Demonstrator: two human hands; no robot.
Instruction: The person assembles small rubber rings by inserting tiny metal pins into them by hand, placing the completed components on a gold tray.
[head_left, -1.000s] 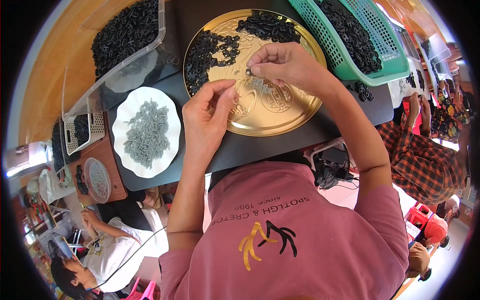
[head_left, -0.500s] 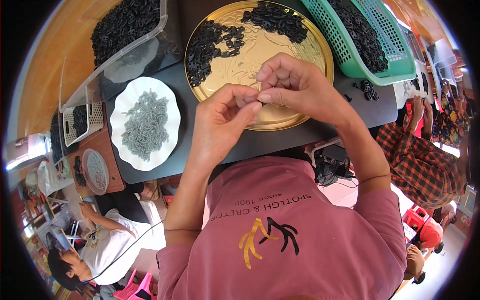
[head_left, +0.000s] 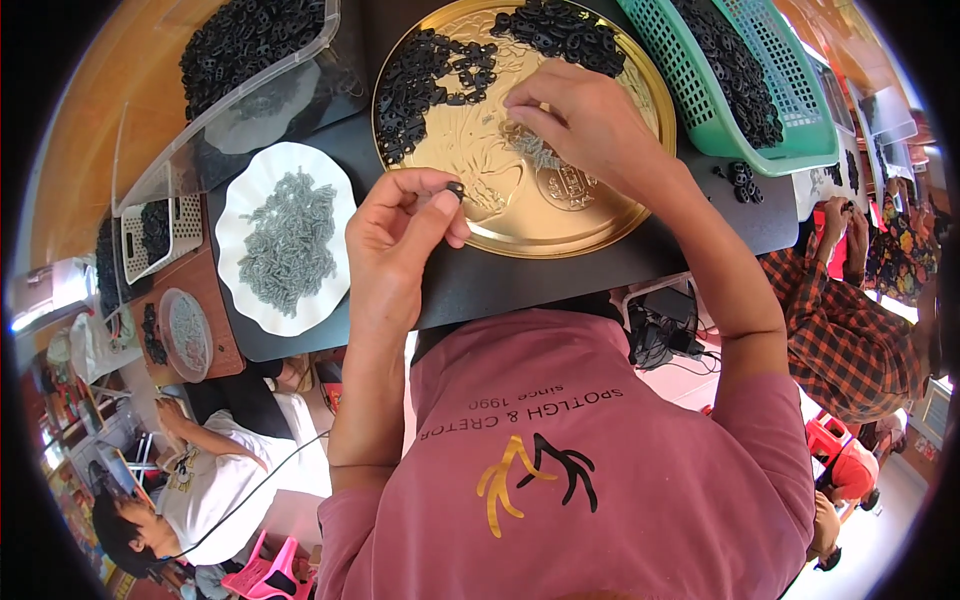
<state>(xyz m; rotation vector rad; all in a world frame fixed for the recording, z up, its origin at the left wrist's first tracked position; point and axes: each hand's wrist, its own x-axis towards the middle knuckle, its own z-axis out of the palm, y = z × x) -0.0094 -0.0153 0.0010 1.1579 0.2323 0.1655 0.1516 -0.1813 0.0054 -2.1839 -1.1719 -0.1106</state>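
Lettering (head_left: 530,405) in dark print, upside down from this angle, crosses the wearer's pink shirt (head_left: 640,480), beside a yellow-and-black emblem (head_left: 535,480). In the head view, raised marks also show in an embossed oval (head_left: 567,187) on the round gold tray (head_left: 560,243), too soft to read.

The left hand (head_left: 388,240) is raised over the tray's near left rim, thumb and forefinger pinched on one small black piece (head_left: 456,190), the other fingers loosely curled. The right hand (head_left: 600,115) hangs over the tray's middle, half curled, thumb and fingertips near each other; whether it has hold of anything, I cannot tell. It sits just beside a small grey heap (head_left: 530,146) and partly covers it.

Black pieces lie in a left cluster (head_left: 405,100) and a far cluster (head_left: 565,38) on the tray. On the dark desk (head_left: 480,290), a white scalloped plate (head_left: 230,250) of grey pieces (head_left: 290,245) stands left, a clear bin (head_left: 270,90) of black parts far left, a green basket (head_left: 790,160) of black parts far right, with a few loose black pieces (head_left: 745,183) near it. Co-workers sit at left, in a white shirt (head_left: 220,480), and at right, in a checked shirt (head_left: 850,330)
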